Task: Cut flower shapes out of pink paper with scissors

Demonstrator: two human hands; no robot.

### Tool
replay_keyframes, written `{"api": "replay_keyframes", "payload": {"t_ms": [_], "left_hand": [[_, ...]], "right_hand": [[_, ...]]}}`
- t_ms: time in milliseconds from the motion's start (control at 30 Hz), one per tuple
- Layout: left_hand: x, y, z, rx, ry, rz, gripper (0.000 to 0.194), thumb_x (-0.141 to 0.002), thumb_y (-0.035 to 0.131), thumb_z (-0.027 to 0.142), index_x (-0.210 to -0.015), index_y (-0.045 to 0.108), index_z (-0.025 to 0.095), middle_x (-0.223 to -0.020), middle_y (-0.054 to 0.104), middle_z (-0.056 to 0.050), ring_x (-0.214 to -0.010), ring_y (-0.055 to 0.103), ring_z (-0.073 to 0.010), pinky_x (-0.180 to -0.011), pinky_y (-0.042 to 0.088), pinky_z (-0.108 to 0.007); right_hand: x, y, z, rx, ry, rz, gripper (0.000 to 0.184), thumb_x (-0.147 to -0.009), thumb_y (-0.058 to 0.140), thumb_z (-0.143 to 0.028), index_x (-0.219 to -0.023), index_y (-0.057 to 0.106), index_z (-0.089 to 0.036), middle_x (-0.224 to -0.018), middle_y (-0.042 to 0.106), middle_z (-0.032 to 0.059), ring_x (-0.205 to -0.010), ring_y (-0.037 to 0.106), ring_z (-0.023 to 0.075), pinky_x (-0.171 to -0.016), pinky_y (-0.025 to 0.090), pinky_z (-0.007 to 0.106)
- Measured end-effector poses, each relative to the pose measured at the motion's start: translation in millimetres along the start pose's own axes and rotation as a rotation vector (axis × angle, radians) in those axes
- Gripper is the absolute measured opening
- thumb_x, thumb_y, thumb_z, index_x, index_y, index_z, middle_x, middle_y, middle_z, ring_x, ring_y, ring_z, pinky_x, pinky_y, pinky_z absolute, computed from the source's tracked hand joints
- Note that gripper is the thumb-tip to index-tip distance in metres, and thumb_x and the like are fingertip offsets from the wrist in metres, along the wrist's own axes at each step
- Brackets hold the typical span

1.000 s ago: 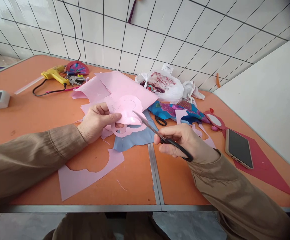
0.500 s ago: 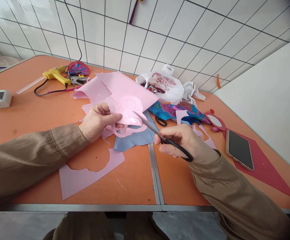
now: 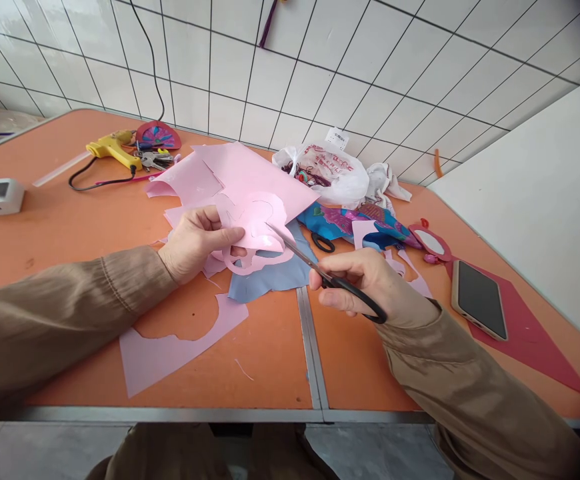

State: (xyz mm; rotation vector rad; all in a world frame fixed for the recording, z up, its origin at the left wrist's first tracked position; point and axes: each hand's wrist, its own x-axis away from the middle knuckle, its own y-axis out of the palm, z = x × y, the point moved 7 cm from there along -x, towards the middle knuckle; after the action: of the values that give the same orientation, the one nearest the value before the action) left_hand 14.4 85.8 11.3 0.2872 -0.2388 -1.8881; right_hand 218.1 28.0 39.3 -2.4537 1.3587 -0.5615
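My left hand pinches a pink cutout between thumb and fingers. The cutout has a wavy outer edge, thin drawn lines and openings along its lower part. Scissors with black handles are gripped in my right hand, their blades pointing up and left with the tips at the cutout's surface. Under and behind the cutout lie larger pink sheets and a blue-grey piece. A pink offcut with a curved notch rests near the front edge.
A yellow glue gun lies back left beside keys. A white plastic bag, patterned blue fabric and another black scissor handle sit behind my right hand. At right, a phone lies on a red sheet.
Both hands, the cutout and the scissors keep almost the same pose. The whole view has shifted very slightly.
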Motion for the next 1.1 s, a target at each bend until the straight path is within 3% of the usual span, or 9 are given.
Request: {"api": "replay_keyframes", "payload": {"t_ms": [267,367,767,1100], "left_hand": [[-0.3,3.8,0.4,0.018,0.003,-0.030,0.022,-0.066,0.089,0.028,-0.068,0.073,0.014,-0.056,0.069,-0.003,-0.050,0.065,-0.0152,-0.049,0.056,-0.024],[-0.3,4.6,0.9,0.012,0.009,-0.044,0.023,-0.066,0.089,0.030,-0.067,0.072,0.014,-0.056,0.069,-0.003,-0.050,0.065,-0.0152,-0.049,0.056,-0.024],[1.3,9.3,0.8,-0.001,0.021,-0.104,0.025,-0.068,0.089,0.030,-0.067,0.070,0.014,-0.058,0.071,-0.003,-0.052,0.068,-0.0165,-0.049,0.056,-0.024],[2.6,8.8,-4.2,0.041,-0.025,-0.078,0.025,-0.067,0.089,0.028,-0.067,0.069,0.014,-0.059,0.072,-0.005,-0.053,0.069,-0.0180,-0.052,0.057,-0.027]], "right_hand": [[-1.0,2.3,4.0,-0.098,-0.006,-0.064,0.056,-0.062,0.087,-0.062,-0.078,0.063,-0.014,-0.062,0.053,-0.0028,-0.045,0.049,0.0067,-0.039,0.046,0.019],[1.0,1.7,4.1,-0.108,0.022,-0.053,0.058,-0.065,0.084,-0.066,-0.081,0.063,-0.014,-0.064,0.055,-0.0022,-0.049,0.051,0.0065,-0.043,0.049,0.018],[4.4,3.4,-3.7,-0.121,0.033,-0.054,0.055,-0.070,0.081,-0.064,-0.080,0.061,-0.014,-0.065,0.054,-0.0028,-0.051,0.050,0.0053,-0.045,0.048,0.016],[4.0,2.3,-3.3,-0.110,0.039,-0.030,0.061,-0.065,0.081,-0.070,-0.077,0.062,-0.014,-0.064,0.054,-0.0022,-0.047,0.050,0.0059,-0.041,0.044,0.019]]}}
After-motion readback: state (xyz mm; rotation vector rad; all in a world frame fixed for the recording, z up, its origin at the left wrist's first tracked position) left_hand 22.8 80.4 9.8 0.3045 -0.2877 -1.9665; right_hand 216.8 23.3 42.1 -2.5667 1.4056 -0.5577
